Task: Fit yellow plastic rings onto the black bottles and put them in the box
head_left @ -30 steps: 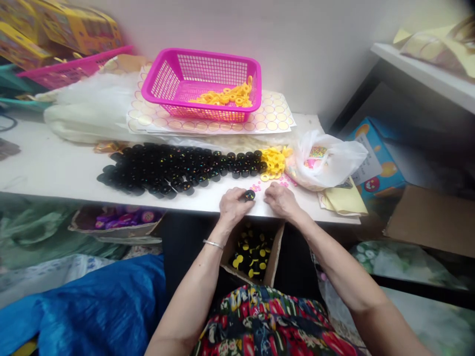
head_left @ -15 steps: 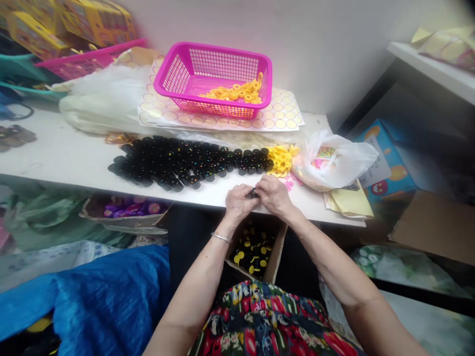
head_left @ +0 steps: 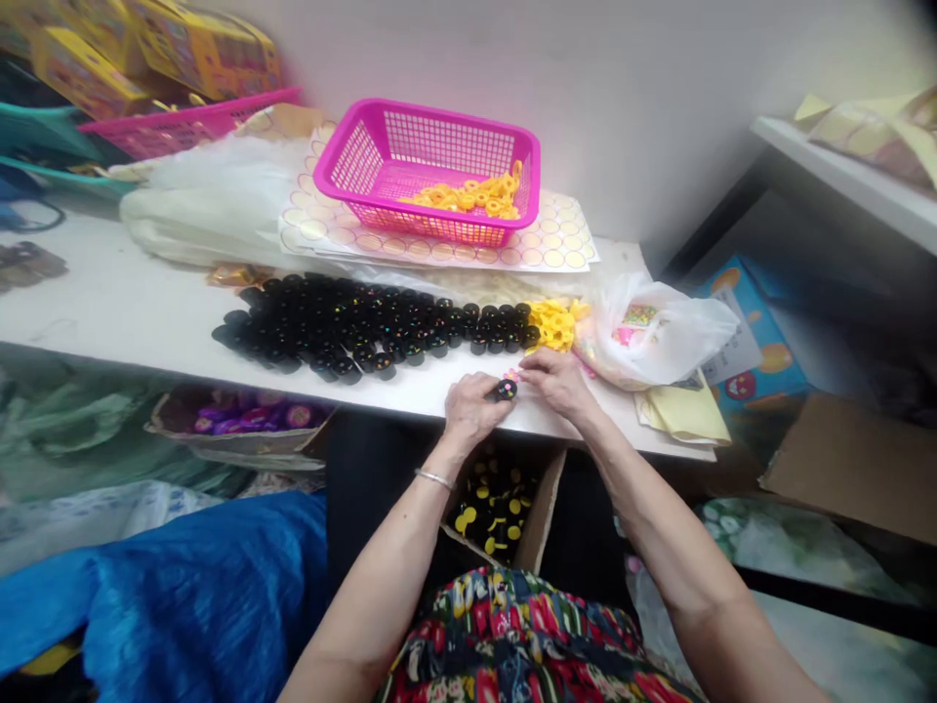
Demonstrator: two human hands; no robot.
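My left hand (head_left: pixel 472 410) is closed around a small black cylindrical piece (head_left: pixel 506 391) whose top carries pink and coloured specks. Close to its right, my right hand (head_left: pixel 557 383) has its thumb and finger pinched together. A tiny pink flower-shaped bit (head_left: pixel 511 375) shows at those fingertips, just above the black piece; I cannot tell whether it is gripped. Beyond both hands stand many similar black cylinders (head_left: pixel 351 327) in packed rows. Yellow ring-like pieces (head_left: pixel 554 324) lie heaped at the right end of these rows.
Behind the rows, a pink basket (head_left: pixel 428 225) with yellow rings rests on sticker sheets (head_left: pixel 563 234). A white plastic bag (head_left: pixel 680 317) sits at right. Below the table edge is a carton (head_left: pixel 546 513) of black-and-yellow pieces; a blue tarp (head_left: pixel 212 586) lies lower left.
My hands have parted slightly, the right one moving up and to the right. The black piece in my left hand now shows its top, and the pink bit appears beside it.
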